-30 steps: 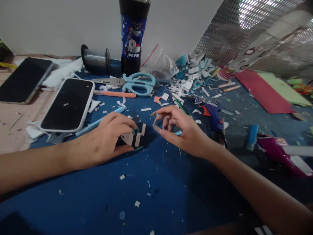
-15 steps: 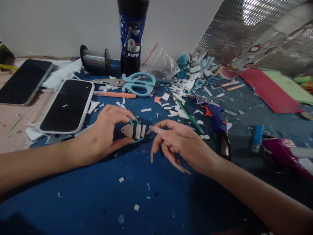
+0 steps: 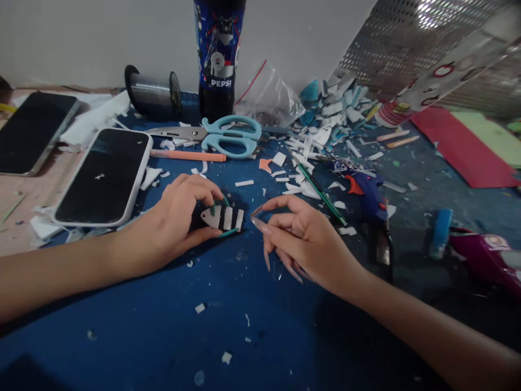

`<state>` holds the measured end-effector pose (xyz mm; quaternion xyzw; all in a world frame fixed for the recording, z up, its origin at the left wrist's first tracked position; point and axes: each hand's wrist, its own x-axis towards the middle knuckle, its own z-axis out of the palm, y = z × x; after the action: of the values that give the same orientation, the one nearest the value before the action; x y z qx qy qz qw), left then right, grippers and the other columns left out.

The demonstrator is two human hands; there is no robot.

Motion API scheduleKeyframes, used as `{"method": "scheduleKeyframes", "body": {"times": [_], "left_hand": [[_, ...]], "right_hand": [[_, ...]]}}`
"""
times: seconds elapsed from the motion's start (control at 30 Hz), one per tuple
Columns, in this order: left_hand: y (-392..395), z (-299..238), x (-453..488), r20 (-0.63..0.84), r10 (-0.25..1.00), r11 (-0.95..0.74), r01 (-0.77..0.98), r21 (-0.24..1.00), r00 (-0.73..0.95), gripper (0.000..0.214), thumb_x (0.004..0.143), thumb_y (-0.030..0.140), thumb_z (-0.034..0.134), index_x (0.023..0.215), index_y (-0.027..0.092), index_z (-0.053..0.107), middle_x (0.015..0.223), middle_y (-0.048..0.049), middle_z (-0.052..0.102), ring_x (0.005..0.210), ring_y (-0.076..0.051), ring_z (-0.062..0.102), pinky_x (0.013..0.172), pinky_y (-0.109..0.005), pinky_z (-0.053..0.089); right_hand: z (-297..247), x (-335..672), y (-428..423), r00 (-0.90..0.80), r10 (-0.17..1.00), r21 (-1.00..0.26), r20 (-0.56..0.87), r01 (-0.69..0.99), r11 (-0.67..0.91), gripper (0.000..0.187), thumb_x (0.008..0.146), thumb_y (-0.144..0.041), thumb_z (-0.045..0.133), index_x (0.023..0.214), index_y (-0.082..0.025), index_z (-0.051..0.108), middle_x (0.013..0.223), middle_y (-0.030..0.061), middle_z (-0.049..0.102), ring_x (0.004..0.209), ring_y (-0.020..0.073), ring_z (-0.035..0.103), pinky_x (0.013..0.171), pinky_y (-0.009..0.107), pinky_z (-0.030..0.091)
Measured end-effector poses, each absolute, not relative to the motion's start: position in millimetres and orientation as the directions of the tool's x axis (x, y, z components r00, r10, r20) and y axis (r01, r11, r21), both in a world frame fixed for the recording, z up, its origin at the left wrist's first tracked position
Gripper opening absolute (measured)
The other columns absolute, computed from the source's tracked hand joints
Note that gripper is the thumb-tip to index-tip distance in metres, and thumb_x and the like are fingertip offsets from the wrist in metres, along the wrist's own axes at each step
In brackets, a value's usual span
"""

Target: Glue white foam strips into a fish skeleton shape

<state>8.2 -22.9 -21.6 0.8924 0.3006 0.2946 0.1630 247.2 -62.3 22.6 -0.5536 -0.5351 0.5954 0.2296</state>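
A small fish-shaped piece with white and black bands lies on the blue tabletop. My left hand is closed round it, long green nails against its upper and lower edges. The pointed end with a small hole faces my palm, and the banded end faces right. To the right, apart from the piece, is my right hand. Its thumb and index nails meet in a pinch, the other fingers curled below. Whether something tiny sits between those nails, I cannot make out.
Behind the hands lie blue-handled scissors, an orange pen and a phone. A Pepsi bottle and a line spool stand at the wall. White scraps, a green pencil and a blue glue gun are rightward.
My right hand has drawn slightly right, away from the banded piece. My left hand keeps its hold, with its upper fingers slightly shifted. The camera view has moved a little.
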Motion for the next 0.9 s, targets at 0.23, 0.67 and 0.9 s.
{"method": "scheduleKeyframes", "body": {"times": [0.23, 0.67, 0.9], "left_hand": [[-21.4, -21.5, 9.6, 0.413, 0.618, -0.773, 0.421, 0.474, 0.669, 0.030, 0.086, 0.026, 0.066, 0.099, 0.022, 0.039, 0.107, -0.0092, 0.059, 0.104, -0.023, 0.058, 0.090, -0.043, 0.052], [-20.1, -21.5, 10.3, 0.395, 0.632, -0.760, 0.434, 0.484, 0.666, 0.029, 0.086, 0.028, 0.065, 0.100, 0.024, 0.040, 0.108, -0.0090, 0.059, 0.106, -0.025, 0.059, 0.089, -0.046, 0.053], [-19.2, -22.3, 10.0, 0.396, 0.622, -0.770, 0.436, 0.466, 0.675, 0.029, 0.087, 0.030, 0.065, 0.102, 0.022, 0.041, 0.108, -0.0095, 0.059, 0.104, -0.024, 0.058, 0.088, -0.044, 0.053]], "right_hand": [[20.9, 248.3, -63.3, -0.269, 0.876, -0.896, -0.399, 0.317, -0.311, 0.026, 0.094, -0.031, 0.057, 0.112, -0.017, 0.044, 0.061, -0.0062, 0.063, 0.032, 0.0038, 0.048, 0.029, 0.016, 0.036], [23.5, 245.9, -60.4, -0.243, 0.875, -0.878, -0.418, 0.356, -0.321, 0.017, 0.093, -0.026, 0.057, 0.103, -0.017, 0.046, 0.050, -0.0089, 0.057, 0.026, 0.0049, 0.044, 0.032, 0.019, 0.040], [23.4, 245.6, -60.8, -0.218, 0.879, -0.868, -0.424, 0.376, -0.325, 0.021, 0.093, -0.028, 0.056, 0.107, -0.017, 0.045, 0.052, -0.0089, 0.058, 0.027, 0.0051, 0.044, 0.031, 0.019, 0.039]]}}
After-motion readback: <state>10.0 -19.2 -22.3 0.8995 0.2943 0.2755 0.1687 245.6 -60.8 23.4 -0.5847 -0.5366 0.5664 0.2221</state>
